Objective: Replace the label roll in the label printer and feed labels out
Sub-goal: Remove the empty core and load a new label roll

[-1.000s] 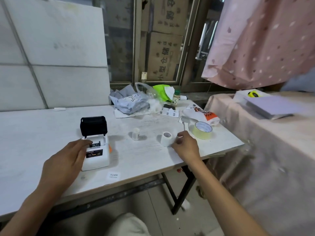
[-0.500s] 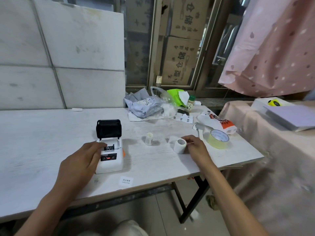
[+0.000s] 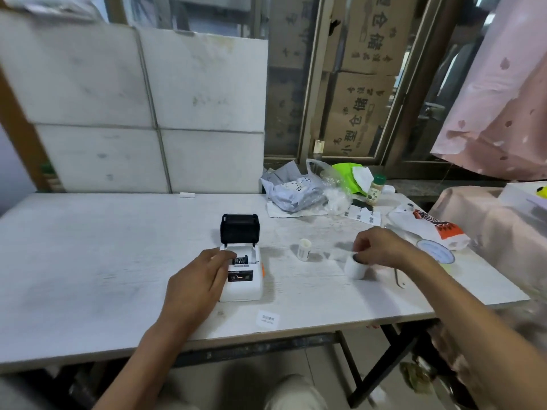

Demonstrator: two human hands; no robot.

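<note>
A small white label printer [image 3: 242, 279] stands on the white table [image 3: 103, 255] with its black lid [image 3: 239, 229] tipped up and open. My left hand [image 3: 198, 282] rests against the printer's left side, fingers at the edge of the open roll bay. My right hand [image 3: 381, 247] grips a white label roll [image 3: 355, 266] from above, the roll upright at the table surface. A smaller white roll [image 3: 304, 249] stands upright between the printer and the held roll. A single printed label [image 3: 268, 318] lies near the front edge.
A roll of clear tape [image 3: 435, 251] lies right of my right hand, beside a white and orange bag [image 3: 426, 224]. Plastic bags [image 3: 293, 189], a green item [image 3: 347, 176] and a small bottle [image 3: 376, 189] crowd the back right. A pink-covered table [image 3: 503, 232] stands to the right.
My right hand has closed over the top of the label roll and shifted slightly. The view has tilted up and left. My left hand stays at the printer.
</note>
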